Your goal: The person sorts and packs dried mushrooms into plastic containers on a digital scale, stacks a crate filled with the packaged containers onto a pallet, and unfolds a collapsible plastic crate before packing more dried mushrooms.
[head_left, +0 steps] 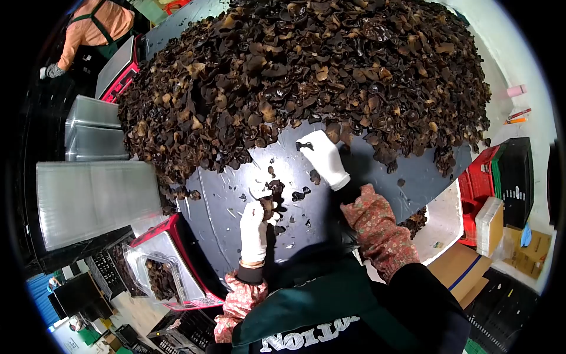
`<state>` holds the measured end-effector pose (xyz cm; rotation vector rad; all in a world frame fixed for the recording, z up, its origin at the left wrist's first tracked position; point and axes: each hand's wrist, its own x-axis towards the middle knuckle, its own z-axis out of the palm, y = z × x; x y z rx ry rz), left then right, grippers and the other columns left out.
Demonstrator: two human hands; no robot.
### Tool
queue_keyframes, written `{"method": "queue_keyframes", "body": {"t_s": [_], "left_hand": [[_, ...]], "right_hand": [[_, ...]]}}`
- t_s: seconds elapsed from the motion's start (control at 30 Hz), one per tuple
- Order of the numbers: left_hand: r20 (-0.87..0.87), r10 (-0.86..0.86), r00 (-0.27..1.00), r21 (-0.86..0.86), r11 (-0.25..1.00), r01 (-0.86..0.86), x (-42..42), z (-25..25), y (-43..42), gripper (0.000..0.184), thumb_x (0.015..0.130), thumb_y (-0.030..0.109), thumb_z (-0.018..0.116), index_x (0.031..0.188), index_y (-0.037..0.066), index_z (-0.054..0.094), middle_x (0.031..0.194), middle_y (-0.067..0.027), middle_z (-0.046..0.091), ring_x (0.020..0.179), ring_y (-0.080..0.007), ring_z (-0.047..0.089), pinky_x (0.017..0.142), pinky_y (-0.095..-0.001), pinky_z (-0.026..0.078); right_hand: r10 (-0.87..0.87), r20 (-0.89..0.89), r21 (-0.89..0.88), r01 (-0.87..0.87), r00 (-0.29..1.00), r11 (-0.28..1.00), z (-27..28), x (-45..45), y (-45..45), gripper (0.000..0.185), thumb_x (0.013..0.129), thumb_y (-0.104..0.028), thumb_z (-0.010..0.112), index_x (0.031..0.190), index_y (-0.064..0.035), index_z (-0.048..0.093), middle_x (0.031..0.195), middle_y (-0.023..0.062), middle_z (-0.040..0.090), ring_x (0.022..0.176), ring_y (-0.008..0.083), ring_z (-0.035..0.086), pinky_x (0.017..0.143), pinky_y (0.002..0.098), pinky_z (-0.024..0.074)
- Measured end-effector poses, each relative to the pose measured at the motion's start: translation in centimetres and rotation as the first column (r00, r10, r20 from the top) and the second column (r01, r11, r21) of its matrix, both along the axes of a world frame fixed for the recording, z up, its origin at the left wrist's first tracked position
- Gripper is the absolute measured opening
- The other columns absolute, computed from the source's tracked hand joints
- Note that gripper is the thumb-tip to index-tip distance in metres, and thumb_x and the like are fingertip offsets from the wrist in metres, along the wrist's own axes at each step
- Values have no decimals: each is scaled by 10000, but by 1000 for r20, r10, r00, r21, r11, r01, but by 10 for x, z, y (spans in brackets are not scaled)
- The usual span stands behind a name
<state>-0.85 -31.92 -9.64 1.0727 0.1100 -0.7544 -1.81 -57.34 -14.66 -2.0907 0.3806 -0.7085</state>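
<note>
A big heap of dark brown, ear-shaped fungus pieces [306,71] covers the far part of the grey table [236,189]. My left hand [255,230], in a white glove, is closed on a brown piece [267,206] near the table's middle. To the right and farther forward, my right hand [323,158], also white-gloved, pinches a small dark piece [303,146] at its fingertips, close to the heap's edge. Between and around the hands lie several loose dark pieces [298,196].
Stacked clear plastic trays [97,200] stand at the left. A red scale [177,265] bears a filled clear tray at the lower left; another scale [121,68] is beyond. A co-worker [97,29] is at the upper left. A white bin [442,218] and red crates [479,183] are right.
</note>
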Motion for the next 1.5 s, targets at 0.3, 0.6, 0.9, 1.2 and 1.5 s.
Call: {"method": "queue_keyframes", "body": {"t_s": [0.3, 0.6, 0.9, 1.2, 1.5], "left_hand": [[-299, 51, 953, -177, 978, -108, 0, -4, 14, 338, 994, 287, 560, 1135, -21, 558, 1023, -147, 641, 847, -244, 632, 716, -342, 530], [-44, -191, 981, -128, 974, 185, -28, 8, 36, 453, 975, 250, 555, 1370, 35, 496, 964, -98, 643, 757, -156, 630, 643, -278, 522], [-9, -88, 996, -230, 970, 84, -60, 36, 140, 543, 941, 170, 597, 1421, -13, 421, 1226, -82, 568, 1032, -188, 622, 871, -309, 504], [116, 227, 967, -91, 972, -217, -108, 63, 266, 432, 909, 108, 578, 1306, -49, 517, 1035, -91, 619, 829, -144, 635, 744, -256, 519], [163, 480, 862, -58, 877, -478, -140, 51, 285, 468, 889, 44, 578, 1338, -58, 496, 1067, -76, 615, 830, -117, 603, 706, -238, 514]], "right_hand": [[25, 154, 979, -156, 988, 131, 26, -94, -18, 164, 968, -150, 559, 1065, -17, 551, 909, 57, 581, 695, 137, 543, 636, 268, 451], [201, -30, 942, -40, 979, 334, 74, -122, 46, 164, 937, -122, 551, 1044, 1, 567, 874, 49, 567, 636, 137, 531, 584, 270, 428], [614, -150, 875, -186, 775, 447, 94, -77, 185, 132, 926, -100, 614, 1018, -6, 605, 794, 17, 595, 640, 80, 562, 572, 227, 466], [788, -231, 427, -669, 570, 609, 148, 6, 327, 114, 898, -75, 663, 984, -20, 612, 789, -4, 600, 666, 49, 541, 588, 212, 428], [922, -45, -375, -862, 384, 341, 147, 39, 441, 276, 836, -97, 650, 1108, -58, 627, 1011, 131, 613, 933, 304, 620, 837, 384, 500]]}}
